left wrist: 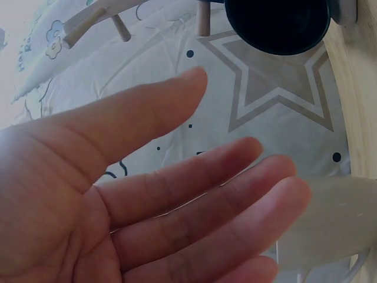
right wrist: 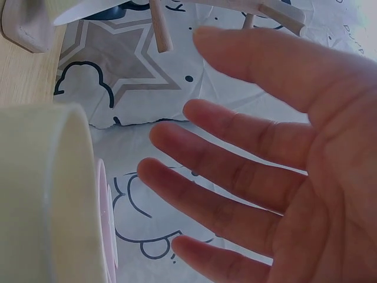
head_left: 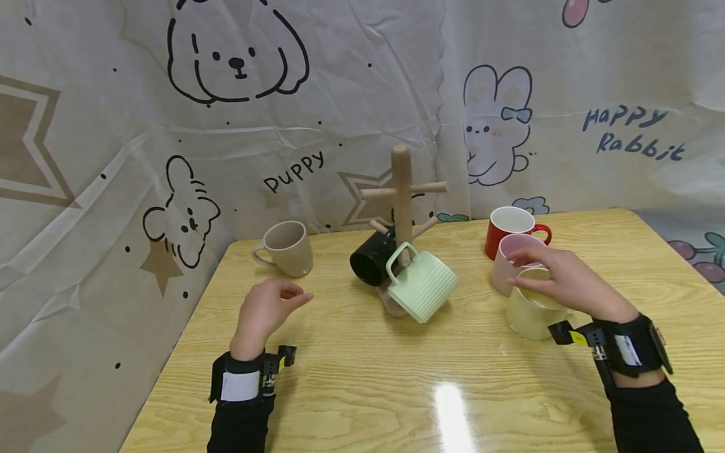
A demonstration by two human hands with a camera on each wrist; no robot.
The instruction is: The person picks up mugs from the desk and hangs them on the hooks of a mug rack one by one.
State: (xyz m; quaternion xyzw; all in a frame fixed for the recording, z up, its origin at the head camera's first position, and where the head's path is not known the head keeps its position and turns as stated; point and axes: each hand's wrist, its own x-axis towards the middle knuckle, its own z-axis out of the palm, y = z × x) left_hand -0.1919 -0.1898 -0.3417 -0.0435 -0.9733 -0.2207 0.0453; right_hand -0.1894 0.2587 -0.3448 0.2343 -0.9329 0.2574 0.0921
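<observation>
My left hand (head_left: 267, 314) hovers over the table's left side, fingers extended and holding nothing, just in front of a beige mug (head_left: 287, 250). On the other side, my right hand (head_left: 569, 280) is above a pale yellow mug (head_left: 532, 314); its fingers are spread in the right wrist view, apart from the mug's rim. Behind the yellow mug stand a pink mug (head_left: 503, 272) and a red mug (head_left: 498, 236) with a white inside. In the middle, a wooden mug tree (head_left: 402, 207) carries a black mug (head_left: 370, 259) and a tilted mint green ribbed mug (head_left: 425, 286).
The light wooden table (head_left: 362, 390) reaches back to a printed cloth (head_left: 362, 82) hanging behind it. Bare pegs (head_left: 430, 187) stick out near the top of the mug tree. Both wrists wear black camera straps (head_left: 631, 346).
</observation>
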